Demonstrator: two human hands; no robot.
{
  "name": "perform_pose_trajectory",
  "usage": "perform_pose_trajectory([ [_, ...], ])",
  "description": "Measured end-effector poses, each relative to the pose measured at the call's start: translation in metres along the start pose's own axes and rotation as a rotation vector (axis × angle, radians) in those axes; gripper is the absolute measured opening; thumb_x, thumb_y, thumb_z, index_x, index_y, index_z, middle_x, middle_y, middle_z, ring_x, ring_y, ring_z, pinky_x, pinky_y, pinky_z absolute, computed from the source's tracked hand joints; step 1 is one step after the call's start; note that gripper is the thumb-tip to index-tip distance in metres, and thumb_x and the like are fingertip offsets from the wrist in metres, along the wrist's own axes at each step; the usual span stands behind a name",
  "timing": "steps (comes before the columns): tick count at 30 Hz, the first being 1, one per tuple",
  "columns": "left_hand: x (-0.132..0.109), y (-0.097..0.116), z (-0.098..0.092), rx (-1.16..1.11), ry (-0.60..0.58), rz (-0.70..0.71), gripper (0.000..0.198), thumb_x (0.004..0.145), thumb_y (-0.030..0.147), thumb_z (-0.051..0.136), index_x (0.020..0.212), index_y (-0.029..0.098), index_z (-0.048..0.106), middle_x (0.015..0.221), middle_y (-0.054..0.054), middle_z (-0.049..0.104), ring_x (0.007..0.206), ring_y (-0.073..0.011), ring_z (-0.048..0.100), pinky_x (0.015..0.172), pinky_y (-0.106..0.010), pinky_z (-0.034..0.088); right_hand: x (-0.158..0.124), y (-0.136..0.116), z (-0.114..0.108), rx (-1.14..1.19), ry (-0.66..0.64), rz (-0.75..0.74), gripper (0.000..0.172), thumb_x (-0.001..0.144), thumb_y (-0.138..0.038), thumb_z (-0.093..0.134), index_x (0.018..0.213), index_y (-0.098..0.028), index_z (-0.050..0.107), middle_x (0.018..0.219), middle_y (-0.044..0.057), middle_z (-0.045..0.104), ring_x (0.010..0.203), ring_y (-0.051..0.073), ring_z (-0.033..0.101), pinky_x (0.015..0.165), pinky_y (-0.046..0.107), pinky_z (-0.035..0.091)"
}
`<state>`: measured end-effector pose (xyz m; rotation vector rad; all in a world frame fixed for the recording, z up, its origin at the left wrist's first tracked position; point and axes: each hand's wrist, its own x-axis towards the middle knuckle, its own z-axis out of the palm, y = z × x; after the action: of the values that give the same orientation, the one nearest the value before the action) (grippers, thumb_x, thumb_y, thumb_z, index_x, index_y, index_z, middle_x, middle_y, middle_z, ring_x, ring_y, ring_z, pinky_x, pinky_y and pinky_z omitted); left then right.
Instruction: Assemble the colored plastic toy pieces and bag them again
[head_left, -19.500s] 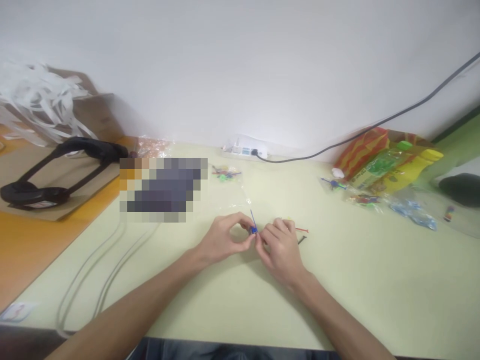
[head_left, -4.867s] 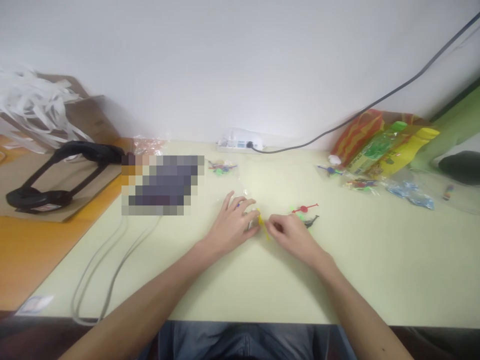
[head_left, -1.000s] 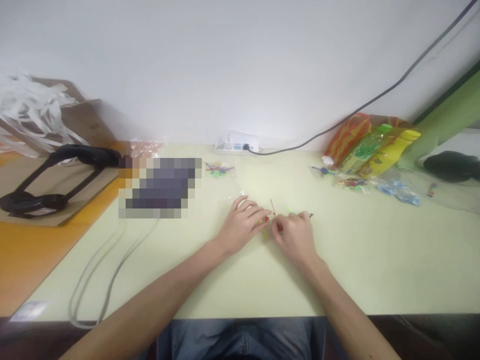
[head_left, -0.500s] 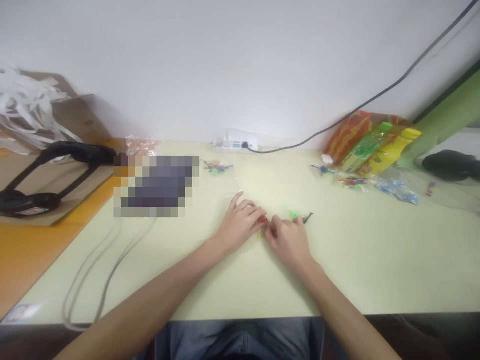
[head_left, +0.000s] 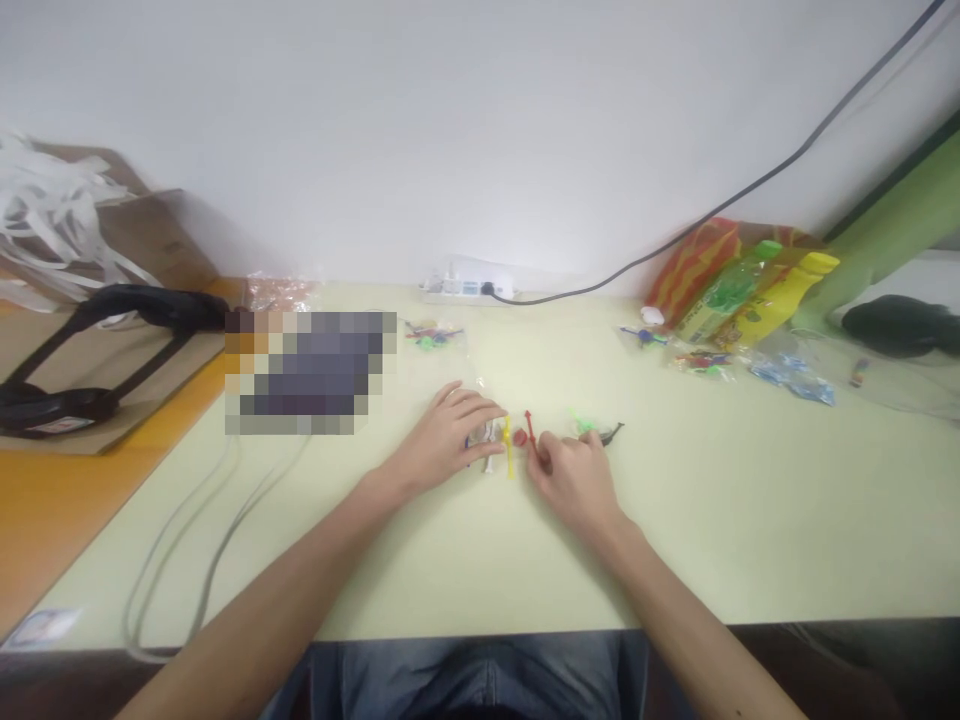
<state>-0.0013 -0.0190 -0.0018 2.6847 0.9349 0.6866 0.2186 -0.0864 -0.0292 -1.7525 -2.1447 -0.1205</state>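
Observation:
My left hand (head_left: 450,435) is open, its thumb and fingers apart, arched over white plastic pieces (head_left: 490,450) and a bit of blue. A slim yellow plastic piece (head_left: 509,450) lies at its fingertips. To the right, my right hand (head_left: 576,470) is closed, thumb and forefinger at the lower end of a thin red plastic piece (head_left: 529,425); the grip itself is partly hidden. Between the hands is a small round red part (head_left: 520,438). Beyond the right knuckles lie a bright green piece (head_left: 583,424) and a black piece (head_left: 613,434).
Small bagged coloured parts (head_left: 431,335) lie farther back, with more (head_left: 703,360) at right by a green-capped bottle (head_left: 727,290) and a yellow bottle (head_left: 791,300). A power strip (head_left: 469,288) is against the wall. A blurred-out dark object (head_left: 315,370) with cables stands left.
My left hand has moved left and opened away from the red parts, exposing the yellow and white pieces. My right hand has stayed nearly in place.

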Motion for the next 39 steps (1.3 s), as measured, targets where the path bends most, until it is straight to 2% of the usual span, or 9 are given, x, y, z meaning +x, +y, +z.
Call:
perform_pose_trajectory([
  [4,-0.0023,-0.0063,-0.0008,-0.016,-0.029,0.001,0.035,0.094,0.047,0.067,0.124,0.029,0.068,0.122,-0.004,0.071,0.121,-0.0219,0.06,0.122,-0.05,0.027,0.0002,-0.0009,-0.0003,0.01,0.006,0.014,0.033,0.101,-0.033,0.042,0.073,-0.02,0.055,0.057,0.0,0.065,0.05,0.015,0.056,0.076,0.033,0.028],
  [10,-0.0012,-0.0023,0.0021,-0.026,-0.024,-0.004,0.025,0.096,0.041,0.065,0.116,0.027,0.07,0.117,-0.003,0.071,0.117,-0.021,0.061,0.121,-0.047,0.028,0.0002,-0.0014,-0.0004,0.029,0.012,0.042,0.022,0.099,-0.038,0.045,0.089,-0.02,0.053,0.052,-0.004,0.06,0.051,0.018,0.057,0.075,0.032,0.03],
  [17,-0.0002,-0.0012,0.0026,-0.033,0.003,0.0,0.017,0.097,0.037,0.062,0.109,0.026,0.071,0.108,-0.001,0.074,0.11,-0.0195,0.064,0.121,-0.047,0.029,0.0005,0.0006,0.0005,0.081,0.005,0.032,0.016,0.098,-0.033,0.045,0.102,-0.019,0.053,0.054,-0.004,0.061,0.055,0.021,0.06,0.075,0.032,0.032],
  [20,-0.0005,-0.0012,0.0031,-0.031,-0.001,-0.009,0.017,0.097,0.036,0.062,0.108,0.027,0.07,0.102,0.0,0.074,0.106,-0.0185,0.066,0.122,-0.048,0.029,0.0007,0.0012,0.0002,0.115,-0.016,0.035,0.02,0.097,-0.031,0.046,0.11,-0.018,0.053,0.06,-0.002,0.065,0.058,0.021,0.062,0.077,0.033,0.034],
  [23,-0.0009,-0.0003,0.0022,-0.032,0.0,-0.011,0.017,0.097,0.036,0.061,0.108,0.027,0.071,0.099,0.0,0.074,0.102,-0.0176,0.067,0.123,-0.049,0.029,0.0009,0.0017,0.0,0.154,-0.01,0.008,0.032,0.094,-0.031,0.049,0.123,-0.018,0.051,0.085,0.005,0.074,0.074,0.024,0.067,0.081,0.035,0.037],
  [26,-0.0011,0.0007,0.0009,-0.04,0.004,-0.004,0.017,0.097,0.035,0.061,0.108,0.027,0.071,0.098,0.0,0.074,0.102,-0.0174,0.068,0.123,-0.049,0.029,0.0008,0.0019,0.0,0.149,0.005,-0.018,0.041,0.092,-0.032,0.052,0.13,-0.019,0.05,0.108,0.011,0.072,0.089,0.026,0.067,0.085,0.037,0.039],
  [31,-0.0018,-0.0002,0.0018,-0.045,-0.009,0.004,0.017,0.096,0.034,0.064,0.11,0.028,0.07,0.1,0.0,0.074,0.103,-0.0175,0.068,0.123,-0.049,0.028,0.0006,0.0018,-0.0002,0.136,0.021,-0.036,0.042,0.094,-0.033,0.054,0.135,-0.021,0.053,0.099,0.008,0.062,0.083,0.024,0.062,0.082,0.037,0.045],
  [34,-0.0022,-0.0004,0.0022,-0.043,-0.011,0.004,0.018,0.096,0.035,0.064,0.111,0.028,0.07,0.102,0.001,0.075,0.104,-0.0173,0.067,0.124,-0.049,0.027,0.0005,0.0017,-0.0002,0.177,0.013,-0.062,0.044,0.094,-0.031,0.055,0.137,-0.021,0.053,0.102,0.009,0.059,0.085,0.024,0.062,0.081,0.037,0.048],
  [39,-0.0011,0.0002,-0.005,-0.033,0.004,0.035,0.037,0.092,0.044,0.069,0.125,0.029,0.066,0.121,-0.004,0.072,0.117,-0.0216,0.064,0.123,-0.049,0.029,0.0005,0.0026,0.0013,0.241,0.008,-0.075,0.049,0.094,-0.03,0.056,0.141,-0.021,0.048,0.109,0.011,0.061,0.096,0.027,0.064,0.085,0.039,0.051],
])
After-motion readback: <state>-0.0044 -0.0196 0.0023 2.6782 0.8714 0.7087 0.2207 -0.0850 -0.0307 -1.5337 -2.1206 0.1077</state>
